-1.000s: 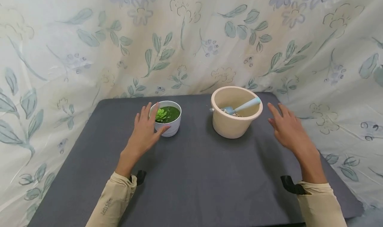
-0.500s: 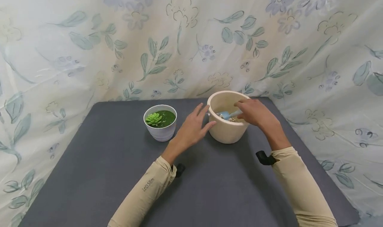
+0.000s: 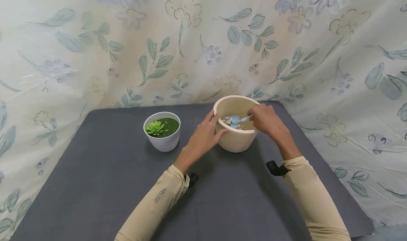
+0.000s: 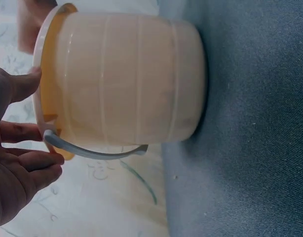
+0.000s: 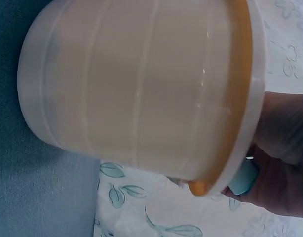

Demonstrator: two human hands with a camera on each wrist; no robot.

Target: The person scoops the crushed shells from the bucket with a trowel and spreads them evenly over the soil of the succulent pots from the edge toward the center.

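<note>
A cream bucket (image 3: 236, 142) stands at the back of the table, with small pebble-like bits (image 3: 226, 121) inside. My left hand (image 3: 203, 135) holds the bucket's left rim; in the left wrist view its thumb (image 4: 25, 84) lies at the rim and the other fingers are beside the grey bail handle (image 4: 92, 152). My right hand (image 3: 268, 121) reaches over the right rim and grips the handle of a light blue hand trowel (image 3: 234, 121), whose blade rests among the bits. In the right wrist view the bucket hides most of the trowel; only its handle end (image 5: 244, 177) shows.
A white pot (image 3: 163, 142) with a green succulent (image 3: 155, 128) and a green top layer stands left of the bucket. The dark grey table (image 3: 105, 184) ends at a floral curtain (image 3: 190, 57) behind.
Both hands have moved to the bucket: the left rightward from near the potted succulent onto the rim, the right inward, taking hold of the trowel's handle. The trowel now lies lower in the bucket.
</note>
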